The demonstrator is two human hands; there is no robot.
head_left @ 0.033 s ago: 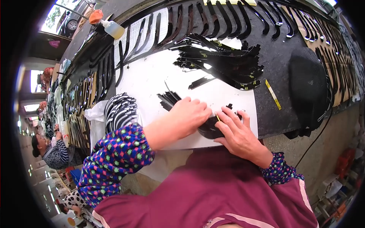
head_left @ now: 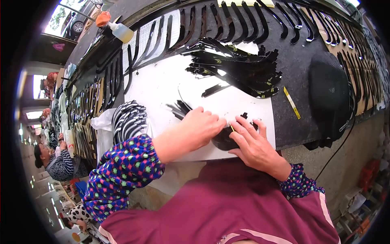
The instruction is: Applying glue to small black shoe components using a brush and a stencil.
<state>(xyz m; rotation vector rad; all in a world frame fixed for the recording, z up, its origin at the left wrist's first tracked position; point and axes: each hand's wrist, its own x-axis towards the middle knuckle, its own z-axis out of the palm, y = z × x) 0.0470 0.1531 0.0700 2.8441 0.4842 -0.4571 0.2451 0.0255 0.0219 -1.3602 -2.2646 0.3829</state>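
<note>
A bundle of curved black strips point(head_left: 222, 141) lies at the near edge of a white sheet point(head_left: 158, 87), under both of my hands. My left hand point(head_left: 200, 127) is closed over it, and blurred strip ends point(head_left: 178, 109) stick out past its knuckles. A thin dark strand curves up beside those ends. Fingers bent across the bundle's right part, my right hand point(head_left: 256, 144) grips it with the thumb on the near side. Something small and yellow shows by its index finger; its kind is hard to make out. Both palms hide most of the bundle.
A loose heap of black strips point(head_left: 235, 69) lies beyond my hands. A stack of strips with pale edges point(head_left: 129, 122) sits left. Rows of strips line the table's back. A yellow cutter point(head_left: 291, 102), a black bag point(head_left: 329, 87) and a bottle point(head_left: 121, 32) lie around. Another person sits far left.
The strip ends beyond my left hand have shifted slightly and look more blurred. The thin strand beside them bends differently. Both hands stay almost in place.
</note>
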